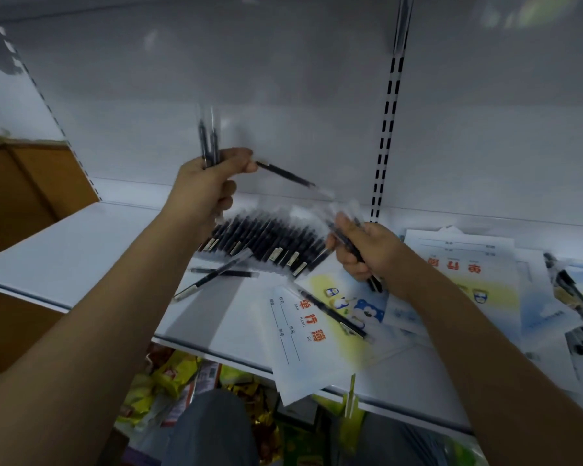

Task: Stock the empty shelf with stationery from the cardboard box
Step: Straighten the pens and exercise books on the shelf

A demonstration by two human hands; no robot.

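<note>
My left hand (209, 183) is raised above the white shelf (64, 260) and grips a few black pens (208, 142) that stick upward, with one more pen (285, 174) jutting to the right from its fingers. My right hand (367, 250) grips a bundle of black pens (357, 253) just above the notebooks. A row of black pens (266, 240) lies on the shelf between the hands. Two loose pens (216, 275) lie in front of that row. Another pen (332, 314) rests on a cartoon-cover notebook (320, 334).
More notebooks (465, 264) and packed pens (569, 287) lie on the shelf to the right. A slotted upright (386, 129) runs up the back panel. Brown board (21, 196) stands at the left. Snack packets (172, 375) fill the level below, by my knees.
</note>
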